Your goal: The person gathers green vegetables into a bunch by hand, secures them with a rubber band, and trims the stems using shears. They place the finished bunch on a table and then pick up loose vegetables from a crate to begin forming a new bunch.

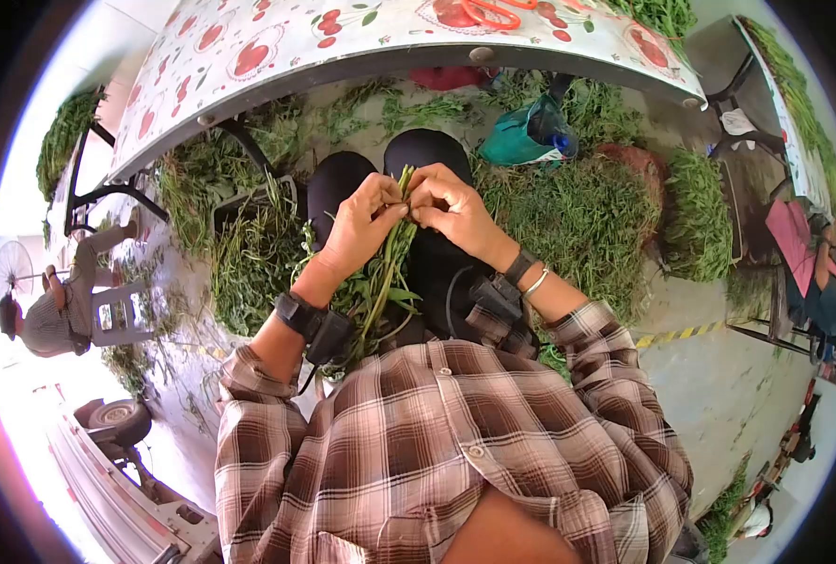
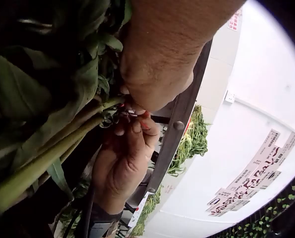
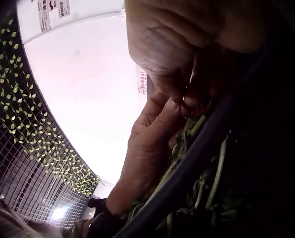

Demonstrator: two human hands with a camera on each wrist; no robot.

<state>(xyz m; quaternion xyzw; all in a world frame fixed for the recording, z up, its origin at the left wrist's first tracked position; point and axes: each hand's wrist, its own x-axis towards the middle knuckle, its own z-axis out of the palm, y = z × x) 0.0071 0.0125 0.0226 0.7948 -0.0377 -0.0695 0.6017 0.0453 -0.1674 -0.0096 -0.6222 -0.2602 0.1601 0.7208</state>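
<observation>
A bunch of green leafy stems (image 1: 380, 282) lies over my lap, its cut ends pointing up between my hands. My left hand (image 1: 361, 226) grips the stalks near their top, thumb and fingers curled round them. My right hand (image 1: 448, 209) pinches the stem tips right beside it, the fingertips of both hands touching. In the left wrist view the thick stems (image 2: 48, 148) run past my left hand (image 2: 157, 74) toward my right hand (image 2: 125, 158). The right wrist view shows my right hand (image 3: 187, 44) close up, my left hand (image 3: 147, 148) behind, and the stems (image 3: 197, 163) below.
A table with a cherry-print cloth (image 1: 277, 47) stands ahead, red scissors (image 1: 488, 11) on it. Heaps of cut greens (image 1: 578, 216) cover the floor around my knees. A teal bag (image 1: 526, 136) lies ahead. A seated person (image 1: 61, 301) is at left, another (image 1: 817, 273) at right.
</observation>
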